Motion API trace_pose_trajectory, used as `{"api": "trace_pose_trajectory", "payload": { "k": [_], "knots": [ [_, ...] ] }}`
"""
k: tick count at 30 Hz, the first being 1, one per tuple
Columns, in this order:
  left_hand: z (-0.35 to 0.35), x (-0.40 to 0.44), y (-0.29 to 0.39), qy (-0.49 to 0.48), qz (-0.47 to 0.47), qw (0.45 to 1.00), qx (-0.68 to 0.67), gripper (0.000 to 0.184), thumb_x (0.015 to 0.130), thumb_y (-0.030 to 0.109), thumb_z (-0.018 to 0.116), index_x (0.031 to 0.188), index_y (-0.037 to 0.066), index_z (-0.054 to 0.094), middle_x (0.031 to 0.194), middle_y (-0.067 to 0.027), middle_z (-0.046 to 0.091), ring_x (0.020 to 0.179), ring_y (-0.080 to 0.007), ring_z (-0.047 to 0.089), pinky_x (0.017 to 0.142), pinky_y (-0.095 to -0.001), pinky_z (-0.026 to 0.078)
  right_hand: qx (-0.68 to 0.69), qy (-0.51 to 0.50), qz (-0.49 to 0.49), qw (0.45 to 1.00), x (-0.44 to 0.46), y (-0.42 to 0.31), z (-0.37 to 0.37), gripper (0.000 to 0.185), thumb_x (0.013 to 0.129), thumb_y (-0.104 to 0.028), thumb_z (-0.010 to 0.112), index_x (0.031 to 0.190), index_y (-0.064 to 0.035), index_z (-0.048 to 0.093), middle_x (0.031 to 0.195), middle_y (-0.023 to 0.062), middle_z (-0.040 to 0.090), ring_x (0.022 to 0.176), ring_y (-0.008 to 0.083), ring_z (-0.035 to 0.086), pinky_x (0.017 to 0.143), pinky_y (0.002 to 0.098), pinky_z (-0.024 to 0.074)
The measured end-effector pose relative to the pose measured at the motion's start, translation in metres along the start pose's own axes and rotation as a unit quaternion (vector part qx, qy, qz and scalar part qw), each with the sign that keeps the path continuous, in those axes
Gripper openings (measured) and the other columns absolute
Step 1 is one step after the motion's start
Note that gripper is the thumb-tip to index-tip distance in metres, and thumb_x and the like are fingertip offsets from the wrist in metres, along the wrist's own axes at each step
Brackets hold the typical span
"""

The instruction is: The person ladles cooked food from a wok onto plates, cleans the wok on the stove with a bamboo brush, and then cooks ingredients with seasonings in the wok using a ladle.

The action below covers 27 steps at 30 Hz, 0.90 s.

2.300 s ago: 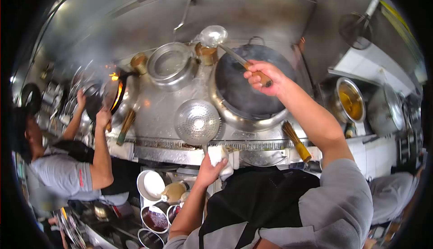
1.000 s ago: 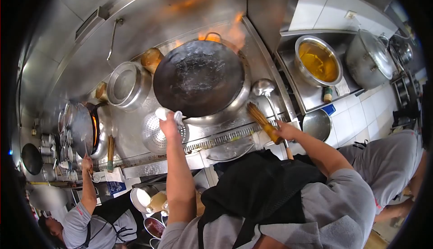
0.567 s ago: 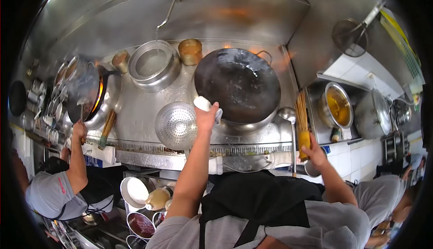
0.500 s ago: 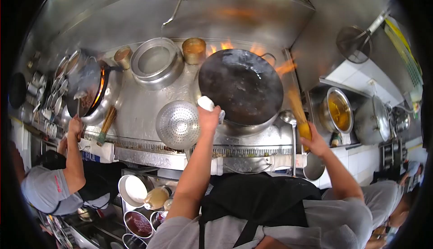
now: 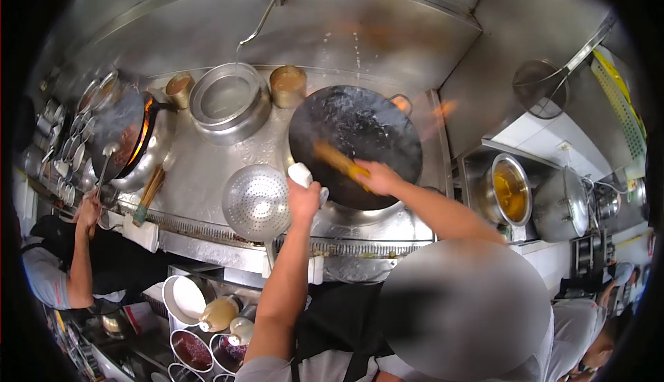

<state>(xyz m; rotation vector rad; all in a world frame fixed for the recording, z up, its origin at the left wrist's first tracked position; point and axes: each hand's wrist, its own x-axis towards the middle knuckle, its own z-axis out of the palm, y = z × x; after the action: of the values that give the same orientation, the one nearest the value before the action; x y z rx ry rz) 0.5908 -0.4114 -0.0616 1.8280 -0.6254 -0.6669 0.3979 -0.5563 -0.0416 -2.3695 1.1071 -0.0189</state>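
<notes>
A large black wok (image 5: 356, 112) sits on the burner, wet and steaming inside. My left hand (image 5: 303, 199) is closed round a folded white cloth (image 5: 299, 174) at the wok's near-left rim; the handle under the cloth is hidden. My right hand (image 5: 379, 178) grips the yellow end of a bamboo wok brush (image 5: 333, 155), its bristles inside the wok and blurred by motion. Just left of my left hand lies a round perforated strainer (image 5: 256, 202) on the steel range.
Flames (image 5: 443, 111) show right of the wok. A steel pot (image 5: 232, 122) and a tin (image 5: 288, 88) stand at the back. Oil fills a metal bowl (image 5: 510, 192) on the right. At the left, a co-worker's hands (image 5: 88, 209) work at another wok (image 5: 128, 136).
My right hand has swung left with the brush from beside the wok to inside it. Flames behind the wok have shrunk. Water drops now show against the back wall.
</notes>
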Motion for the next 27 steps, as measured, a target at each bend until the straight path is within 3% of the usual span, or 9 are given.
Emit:
{"api": "trace_pose_trajectory", "payload": {
  "k": [5, 7, 9, 10, 14, 18, 20, 24, 27],
  "knots": [
    [0.001, 0.001, -0.009, -0.022, -0.026, 0.999, 0.001, 0.062, 0.075, 0.020, 0.068, 0.123, -0.009, 0.041, 0.106, -0.0293, 0.063, 0.100, -0.0418, 0.063, 0.091, -0.0443, 0.047, -0.274, -0.198, 0.101, 0.936, -0.060, 0.042, -0.143, 0.053, 0.091, -0.050, 0.056, 0.138, -0.0271, 0.053, 0.111, 0.0155, 0.069, 0.104, 0.0331, 0.066, 0.093, 0.0446, 0.0521],
    [-0.001, 0.009, -0.015, -0.036, -0.035, 0.998, -0.033, 0.060, 0.074, 0.019, 0.067, 0.122, -0.009, 0.042, 0.106, -0.0283, 0.063, 0.099, -0.0403, 0.064, 0.090, -0.0433, 0.047, -0.328, -0.086, 0.088, 0.936, 0.001, 0.082, -0.156, 0.044, 0.095, -0.047, 0.049, 0.133, -0.0263, 0.058, 0.107, 0.0145, 0.070, 0.097, 0.0330, 0.068, 0.085, 0.0479, 0.0541],
    [-0.009, 0.018, -0.020, -0.135, -0.018, 0.990, -0.033, 0.057, 0.074, 0.017, 0.066, 0.121, -0.008, 0.045, 0.105, -0.0257, 0.064, 0.098, -0.0367, 0.064, 0.090, -0.0414, 0.048, -0.242, 0.006, 0.094, 0.966, 0.063, 0.052, -0.116, 0.043, 0.093, -0.044, 0.053, 0.133, -0.0260, 0.057, 0.108, 0.0162, 0.069, 0.098, 0.0356, 0.067, 0.086, 0.0489, 0.0532],
    [-0.005, 0.017, -0.024, -0.074, -0.013, 0.997, -0.006, 0.046, 0.074, 0.010, 0.063, 0.116, -0.004, 0.051, 0.101, -0.0144, 0.063, 0.090, -0.0237, 0.062, 0.075, -0.0367, 0.051, -0.186, 0.020, 0.140, 0.972, 0.080, 0.017, -0.094, 0.043, 0.093, -0.042, 0.054, 0.133, -0.0260, 0.057, 0.108, 0.0168, 0.069, 0.099, 0.0366, 0.067, 0.087, 0.0489, 0.0526],
    [-0.012, 0.008, 0.000, -0.052, 0.003, 0.997, -0.054, 0.056, 0.077, 0.018, 0.068, 0.122, -0.007, 0.046, 0.107, -0.0245, 0.063, 0.100, -0.0325, 0.063, 0.089, -0.0396, 0.048, -0.039, 0.039, 0.067, 0.996, 0.029, -0.015, 0.008, 0.050, 0.095, -0.041, 0.050, 0.142, -0.0219, 0.049, 0.115, 0.0144, 0.068, 0.104, 0.0378, 0.066, 0.091, 0.0496, 0.0510],
    [0.006, -0.021, -0.001, 0.044, -0.023, 0.979, -0.199, 0.060, 0.079, 0.019, 0.072, 0.126, -0.006, 0.044, 0.111, -0.0244, 0.061, 0.102, -0.0330, 0.062, 0.090, -0.0391, 0.047, -0.145, -0.133, -0.033, 0.980, -0.067, 0.015, -0.062, 0.051, 0.096, -0.041, 0.048, 0.144, -0.0236, 0.047, 0.116, 0.0150, 0.068, 0.106, 0.0358, 0.065, 0.092, 0.0470, 0.0504],
    [0.017, -0.021, 0.000, 0.054, -0.019, 0.975, -0.216, 0.060, 0.077, 0.017, 0.072, 0.124, -0.006, 0.043, 0.110, -0.0233, 0.061, 0.100, -0.0340, 0.062, 0.090, -0.0398, 0.047, -0.236, -0.207, 0.038, 0.949, -0.088, 0.024, -0.123, 0.049, 0.097, -0.046, 0.045, 0.141, -0.0264, 0.050, 0.108, 0.0149, 0.070, 0.101, 0.0336, 0.067, 0.087, 0.0461, 0.0526],
    [0.018, -0.009, -0.017, 0.031, -0.025, 0.998, -0.038, 0.051, 0.073, 0.013, 0.069, 0.114, -0.006, 0.047, 0.104, -0.0226, 0.061, 0.096, -0.0348, 0.062, 0.089, -0.0415, 0.047, -0.311, -0.018, 0.088, 0.946, 0.010, 0.079, -0.147, 0.045, 0.094, -0.047, 0.051, 0.134, -0.0268, 0.055, 0.100, 0.0150, 0.071, 0.089, 0.0330, 0.070, 0.078, 0.0484, 0.0549],
    [0.013, -0.003, -0.027, -0.052, -0.044, 0.995, -0.073, 0.051, 0.073, 0.015, 0.069, 0.114, -0.007, 0.047, 0.101, -0.0242, 0.062, 0.093, -0.0367, 0.063, 0.086, -0.0426, 0.049, -0.176, 0.053, 0.159, 0.970, 0.079, 0.047, -0.034, 0.048, 0.093, -0.046, 0.055, 0.136, -0.0255, 0.052, 0.101, 0.0176, 0.070, 0.093, 0.0358, 0.068, 0.081, 0.0483, 0.0544]
  ]
}}
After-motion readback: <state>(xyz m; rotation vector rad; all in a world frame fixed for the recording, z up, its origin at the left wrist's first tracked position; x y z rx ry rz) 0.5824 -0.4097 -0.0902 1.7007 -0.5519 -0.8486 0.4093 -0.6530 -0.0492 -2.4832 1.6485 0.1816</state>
